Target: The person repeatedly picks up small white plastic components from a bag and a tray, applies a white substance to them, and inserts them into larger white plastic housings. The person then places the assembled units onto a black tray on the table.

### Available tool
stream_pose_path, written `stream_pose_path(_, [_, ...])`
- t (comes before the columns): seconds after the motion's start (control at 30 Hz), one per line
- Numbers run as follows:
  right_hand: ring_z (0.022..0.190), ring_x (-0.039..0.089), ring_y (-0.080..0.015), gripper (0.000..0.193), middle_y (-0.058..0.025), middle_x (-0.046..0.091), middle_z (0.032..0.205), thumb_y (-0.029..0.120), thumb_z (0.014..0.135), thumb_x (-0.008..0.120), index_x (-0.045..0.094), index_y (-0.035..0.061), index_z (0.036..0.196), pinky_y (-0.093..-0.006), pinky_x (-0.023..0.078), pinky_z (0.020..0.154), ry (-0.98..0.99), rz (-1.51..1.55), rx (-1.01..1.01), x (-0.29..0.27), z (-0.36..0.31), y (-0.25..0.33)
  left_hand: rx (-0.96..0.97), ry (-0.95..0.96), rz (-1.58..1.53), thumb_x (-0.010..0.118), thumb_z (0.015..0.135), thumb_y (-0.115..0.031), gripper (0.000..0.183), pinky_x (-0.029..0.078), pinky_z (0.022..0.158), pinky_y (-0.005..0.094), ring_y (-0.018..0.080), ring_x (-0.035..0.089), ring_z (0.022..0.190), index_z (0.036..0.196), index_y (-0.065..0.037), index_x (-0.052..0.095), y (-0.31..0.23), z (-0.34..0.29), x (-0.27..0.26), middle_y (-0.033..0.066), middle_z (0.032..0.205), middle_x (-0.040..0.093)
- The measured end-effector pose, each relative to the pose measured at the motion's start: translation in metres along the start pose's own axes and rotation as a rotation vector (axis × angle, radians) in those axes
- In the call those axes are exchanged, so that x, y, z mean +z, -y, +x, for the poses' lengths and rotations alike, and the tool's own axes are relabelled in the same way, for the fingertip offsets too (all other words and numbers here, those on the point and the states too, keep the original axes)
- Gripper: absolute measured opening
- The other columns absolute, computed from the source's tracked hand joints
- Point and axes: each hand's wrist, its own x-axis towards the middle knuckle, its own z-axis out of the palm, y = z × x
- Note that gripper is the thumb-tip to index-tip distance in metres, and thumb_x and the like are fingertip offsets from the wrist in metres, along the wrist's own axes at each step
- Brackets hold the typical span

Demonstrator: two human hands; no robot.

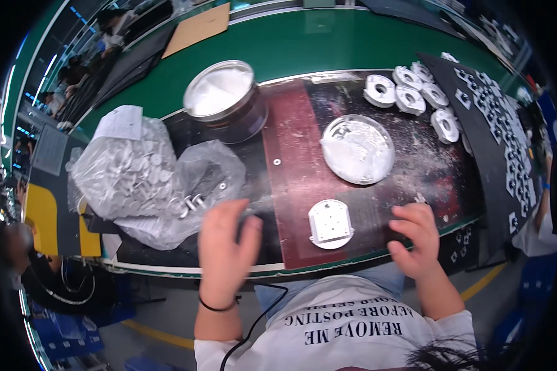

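My left hand lies flat, fingers spread, on the dark mat just below a clear plastic bag full of small white discs. It holds nothing. My right hand rests near the table's front edge with its fingers curled; whether anything small sits in them cannot be told. Between the hands a white round part with small holes lies on the dark red mat. A white powder-filled dish sits above it.
A metal tin of white powder stands at the back centre. Several white round parts are grouped at the back right beside a black tray of small pieces. A green belt runs behind. Another person's sleeve is at the far right.
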Motion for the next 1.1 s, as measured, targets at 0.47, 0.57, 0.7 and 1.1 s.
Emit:
stream_pose_path(0.47, [0.079, 0.057, -0.028, 0.02, -0.0091, 0.064, 0.084, 0.0, 0.065, 0.062, 0.063, 0.003, 0.085, -0.0371, 0.046, 0.072, -0.071, 0.069, 0.044, -0.011, -0.005, -0.003, -0.194, 0.049, 0.475, 0.059, 0.079, -0.004, 0.02, 0.046, 0.078, 0.0403, 0.0357, 0.057, 0.088, 0.098, 0.0, 0.063, 0.083, 0.016, -0.018, 0.0162, 0.097, 0.061])
stream_pose_path(0.57, [0.077, 0.058, -0.0278, 0.019, -0.0086, 0.064, 0.083, -0.001, 0.066, 0.061, 0.063, 0.0032, 0.085, -0.0374, 0.047, 0.072, -0.08, 0.082, 0.044, -0.009, -0.004, -0.002, -0.126, 0.11, 0.53, 0.055, 0.08, -0.002, 0.02, 0.048, 0.075, 0.0401, 0.0341, 0.058, 0.087, 0.097, -0.001, 0.064, 0.082, 0.01, -0.015, 0.0164, 0.092, 0.061])
stream_pose_path(0.7, [0.076, 0.058, -0.0277, 0.02, -0.0079, 0.064, 0.084, -0.001, 0.066, 0.061, 0.064, 0.004, 0.085, -0.0376, 0.046, 0.072, -0.086, 0.103, 0.001, -0.01, 0.001, 0.004, -0.124, -0.032, 0.248, 0.057, 0.078, 0.001, 0.017, 0.047, 0.072, 0.037, 0.0316, 0.059, 0.08, 0.094, 0.0, 0.063, 0.081, 0.012, -0.017, 0.0153, 0.088, 0.06])
stream_pose_path(1.1, [0.082, 0.062, -0.0259, 0.037, -0.0104, 0.064, 0.094, 0.018, 0.077, 0.071, 0.057, 0.0046, 0.108, -0.0333, 0.049, 0.072, 0.092, 0.433, 0.268, 0.049, 0.058, 0.04, 0.263, -0.158, -0.445, 0.068, 0.074, 0.004, 0.015, 0.045, 0.059, 0.0249, 0.0161, 0.056, 0.069, 0.086, -0.002, 0.061, -0.06, 0.035, 0.03, 0.0079, 0.082, 0.058])
